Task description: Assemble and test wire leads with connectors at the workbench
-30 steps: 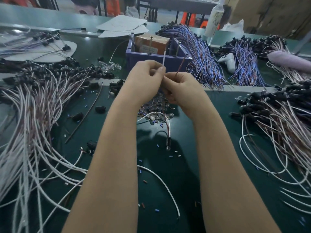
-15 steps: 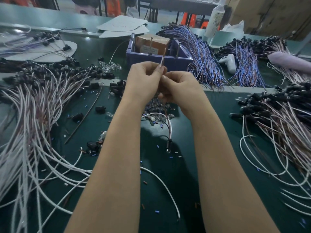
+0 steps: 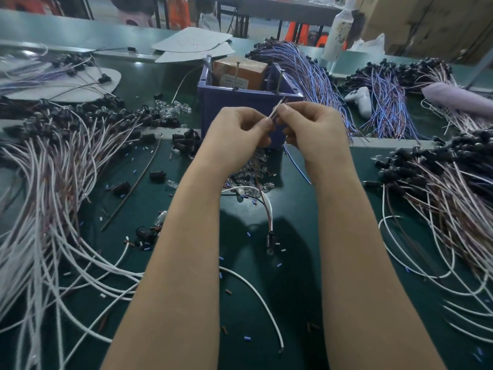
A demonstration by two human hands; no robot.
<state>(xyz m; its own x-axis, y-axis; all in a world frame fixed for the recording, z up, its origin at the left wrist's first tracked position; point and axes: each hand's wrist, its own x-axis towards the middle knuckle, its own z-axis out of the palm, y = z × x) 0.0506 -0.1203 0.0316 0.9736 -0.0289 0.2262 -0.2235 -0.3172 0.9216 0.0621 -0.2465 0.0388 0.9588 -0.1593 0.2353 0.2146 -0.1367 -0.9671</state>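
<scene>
My left hand [image 3: 240,132] and my right hand [image 3: 312,132] are raised together over the green workbench [image 3: 290,289], fingertips meeting. Between them they pinch the thin ends of a wire lead [image 3: 276,109], which stick up past my fingers. The lead's white and brown wires hang below my hands, loop down and end in a black connector [image 3: 270,240] lying on the bench. A second loose white wire [image 3: 256,295] curves across the mat near my forearms. A small heap of clear bulbs [image 3: 253,172] lies under my hands.
A blue bin [image 3: 240,102] with a brown box stands just behind my hands. Large bundles of white and brown leads with black connectors lie at left [image 3: 53,182] and right [image 3: 440,188]. Blue-purple bundles [image 3: 314,76] lie farther back. Small sleeve bits litter the mat.
Both hands have stayed together at the wire ends, shifting slightly. The brown wire end that stood apart one second ago now lies beside the white one at my fingertips.
</scene>
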